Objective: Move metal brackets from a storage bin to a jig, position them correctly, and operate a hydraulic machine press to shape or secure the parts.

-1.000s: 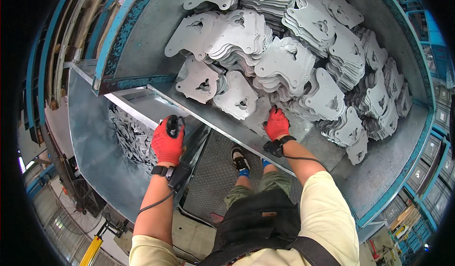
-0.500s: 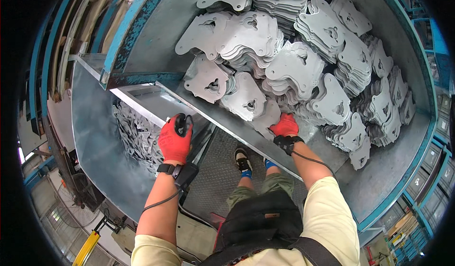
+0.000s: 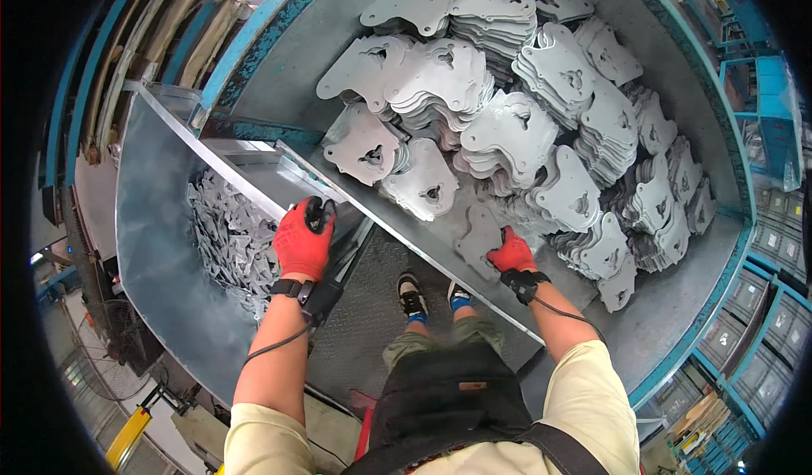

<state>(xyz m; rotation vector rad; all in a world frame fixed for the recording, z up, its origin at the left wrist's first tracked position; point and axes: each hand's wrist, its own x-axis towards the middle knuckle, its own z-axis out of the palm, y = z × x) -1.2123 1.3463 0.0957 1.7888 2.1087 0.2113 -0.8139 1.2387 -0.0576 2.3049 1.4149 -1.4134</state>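
Centrally: flat grey plate [image 3: 479,235], near side of large metal bin [image 3: 417,250], right edge pinched by right hand [image 3: 512,252]. Near rim close; plate stacks [image 3: 511,130] crowd the far side; bare floor right of hand. Left hand [image 3: 304,238]: curled, contents indeterminable, beside left bin [image 3: 161,247].
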